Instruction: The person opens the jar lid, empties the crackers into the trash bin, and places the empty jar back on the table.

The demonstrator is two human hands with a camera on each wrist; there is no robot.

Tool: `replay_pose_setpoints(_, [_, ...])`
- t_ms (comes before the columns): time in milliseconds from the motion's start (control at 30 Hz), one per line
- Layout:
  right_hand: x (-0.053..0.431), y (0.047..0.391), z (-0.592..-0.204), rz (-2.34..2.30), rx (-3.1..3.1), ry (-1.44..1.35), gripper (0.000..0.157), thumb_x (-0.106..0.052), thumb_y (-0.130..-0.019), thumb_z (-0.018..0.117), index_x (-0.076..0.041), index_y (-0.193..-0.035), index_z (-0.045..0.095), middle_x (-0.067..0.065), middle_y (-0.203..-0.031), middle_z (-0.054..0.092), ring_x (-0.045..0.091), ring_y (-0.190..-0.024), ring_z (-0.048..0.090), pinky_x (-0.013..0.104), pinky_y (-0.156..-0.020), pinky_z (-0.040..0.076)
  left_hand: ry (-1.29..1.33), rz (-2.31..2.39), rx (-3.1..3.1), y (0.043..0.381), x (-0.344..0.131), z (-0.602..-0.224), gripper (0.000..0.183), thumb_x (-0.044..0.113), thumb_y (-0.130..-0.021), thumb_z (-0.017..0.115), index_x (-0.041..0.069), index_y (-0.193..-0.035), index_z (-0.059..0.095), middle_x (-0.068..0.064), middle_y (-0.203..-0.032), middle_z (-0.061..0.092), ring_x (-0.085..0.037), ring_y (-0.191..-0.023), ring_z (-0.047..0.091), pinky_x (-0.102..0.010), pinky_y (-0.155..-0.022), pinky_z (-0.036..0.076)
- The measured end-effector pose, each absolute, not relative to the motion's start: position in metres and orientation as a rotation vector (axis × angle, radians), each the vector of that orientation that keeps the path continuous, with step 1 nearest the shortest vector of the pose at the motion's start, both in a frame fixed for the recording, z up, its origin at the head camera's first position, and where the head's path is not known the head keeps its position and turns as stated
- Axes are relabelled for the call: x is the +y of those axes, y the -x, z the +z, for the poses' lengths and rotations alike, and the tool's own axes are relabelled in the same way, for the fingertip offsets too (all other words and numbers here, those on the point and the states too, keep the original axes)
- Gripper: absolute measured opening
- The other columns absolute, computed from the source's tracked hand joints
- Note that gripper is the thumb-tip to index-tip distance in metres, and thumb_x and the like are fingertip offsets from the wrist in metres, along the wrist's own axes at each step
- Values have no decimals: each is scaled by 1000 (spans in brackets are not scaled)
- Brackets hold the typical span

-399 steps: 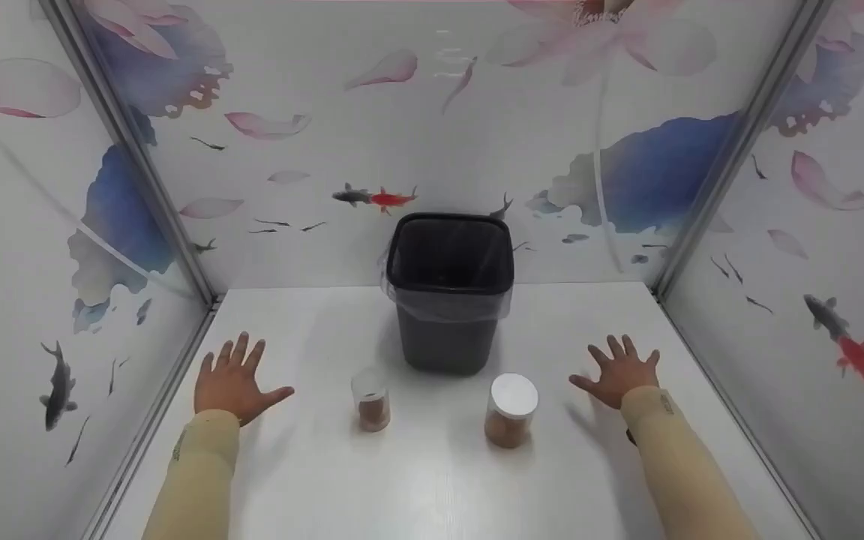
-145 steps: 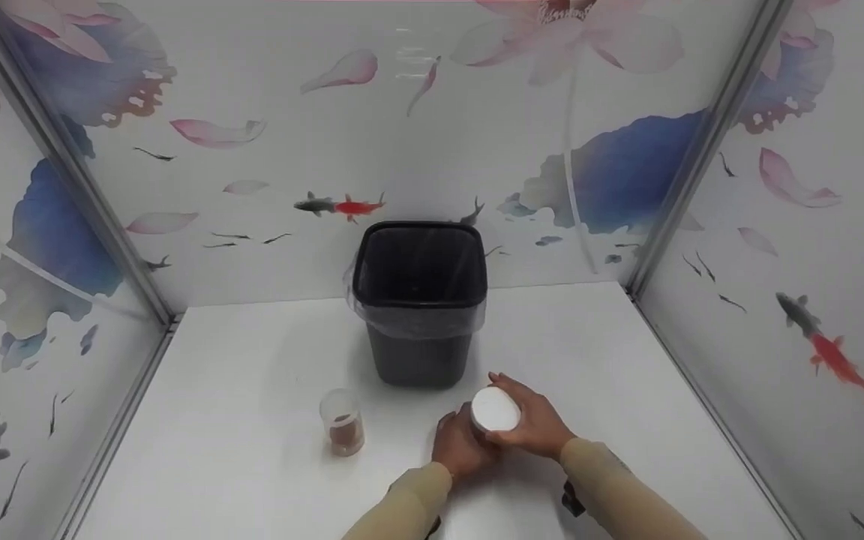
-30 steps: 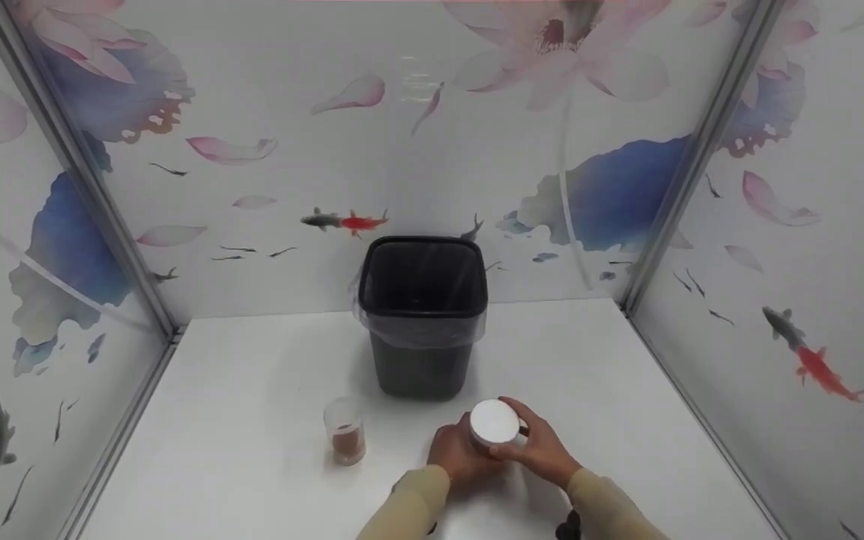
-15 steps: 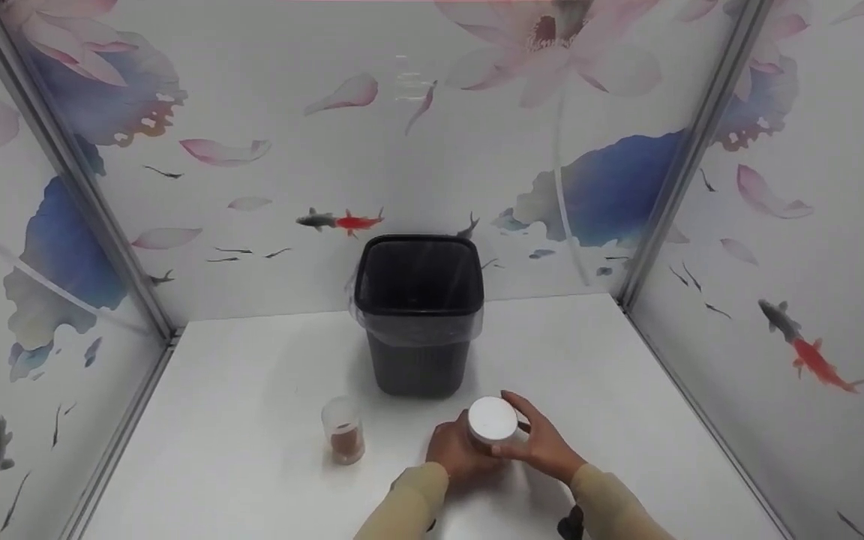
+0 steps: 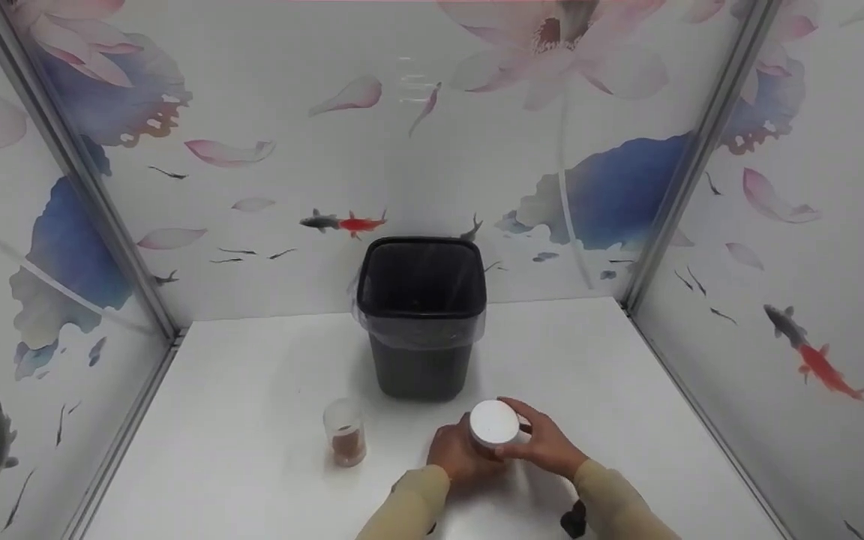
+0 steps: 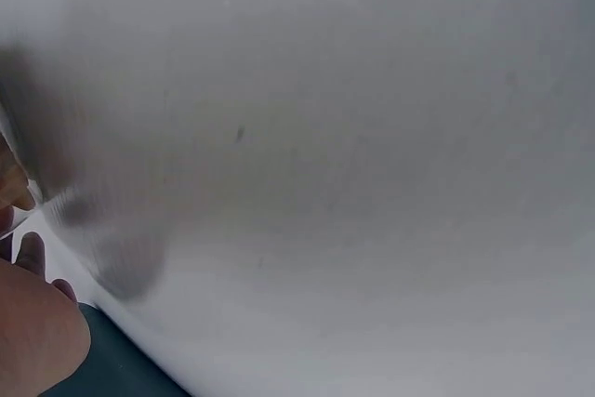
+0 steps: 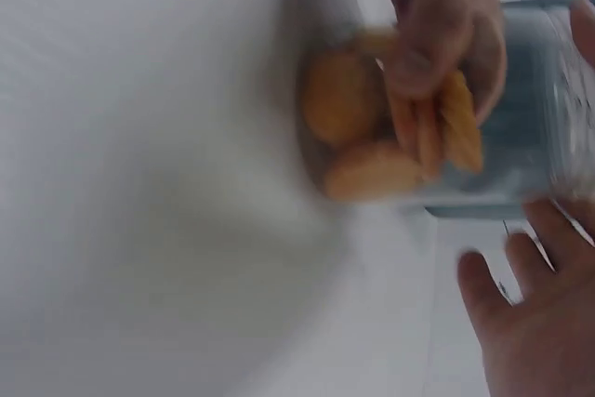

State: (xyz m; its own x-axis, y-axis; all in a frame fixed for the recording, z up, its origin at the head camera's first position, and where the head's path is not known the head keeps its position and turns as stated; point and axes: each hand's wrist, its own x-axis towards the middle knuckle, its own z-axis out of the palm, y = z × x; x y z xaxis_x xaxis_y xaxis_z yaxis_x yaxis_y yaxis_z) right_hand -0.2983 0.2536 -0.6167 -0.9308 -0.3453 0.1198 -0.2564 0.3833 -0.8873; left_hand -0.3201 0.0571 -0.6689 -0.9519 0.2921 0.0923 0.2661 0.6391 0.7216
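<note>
A clear jar [image 7: 376, 172] with round, golden biscuits inside and a white lid [image 5: 494, 423] stands near the front of the table in the head view. My left hand [image 5: 460, 457] grips the jar's body low down; in the right wrist view its thumb and fingers wrap the clear wall. My right hand [image 5: 550, 450] holds the lid from the right, thumb at the near side and forefinger at the far side, other fingers spread. The lid sits on the jar. Only part of a hand [image 6: 37, 332] shows at the left wrist view's edge.
A smaller clear container [image 5: 346, 442] with brown contents stands to the left on the white table [image 5: 252, 420]. Behind the hands is a black bin [image 5: 421, 367] with a clear liner [image 5: 428, 334]. Patterned panels [image 5: 267, 180] enclose the back and sides.
Both hands lay spread on the table at first, then came to the lidded jar. During the last second the hands and jar hardly move; the head view shifts slightly.
</note>
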Motion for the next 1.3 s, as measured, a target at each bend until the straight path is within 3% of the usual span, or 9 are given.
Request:
replay_pose_setpoints(133, [260, 305, -613, -1623, 2411, 633, 83, -20, -79, 84, -7, -149, 43, 11, -148, 47, 38, -138, 37, 67, -104, 35, -482, 1244, 2798, 320, 58, -671, 95, 59, -60, 88, 12, -137, 55, 4, -124, 65, -13, -114, 59, -37, -102, 46])
replay_pose_setpoints(367, [254, 294, -613, -1639, 2521, 556, 89, -23, -78, 86, -11, -152, 38, 13, -154, 40, 36, -143, 30, 63, -108, 33, -499, 1214, 2854, 320, 58, -672, 94, 62, -60, 86, 11, -134, 56, 3, -120, 66, -14, -111, 61, -37, -100, 47])
replay_pose_setpoints(567, [235, 271, -599, -1677, 2677, 437, 88, -21, -77, 87, 1, -148, 40, 20, -149, 45, 41, -139, 35, 62, -107, 34, -506, 1139, 2917, 319, 58, -670, 93, 64, -61, 84, 12, -133, 56, 2, -119, 66, -17, -110, 61, -38, -101, 46])
replay_pose_setpoints(800, [249, 289, -619, -1570, 2657, 469, 89, -42, -78, 84, -11, -150, 42, 9, -151, 45, 33, -141, 36, 59, -108, 35, -533, 1204, 2879, 317, 55, -669, 88, 52, -60, 89, 14, -132, 56, 6, -118, 66, -13, -112, 61, -35, -103, 45])
replay_pose_setpoints(1067, [264, 308, -606, -1574, 2393, 658, 81, -22, -79, 85, -14, -149, 45, 9, -151, 44, 37, -142, 31, 70, -105, 30, -499, 1258, 2794, 318, 56, -667, 91, 52, -61, 90, 12, -135, 55, 5, -122, 65, -13, -114, 60, -36, -103, 45])
replay_pose_setpoints(1300, [261, 300, -609, -1551, 2493, 623, 88, -28, -79, 85, -11, -152, 39, 14, -154, 39, 38, -143, 29, 65, -107, 32, -524, 1272, 2822, 317, 56, -670, 91, 56, -61, 88, 12, -134, 56, 6, -121, 65, -11, -112, 60, -34, -102, 46])
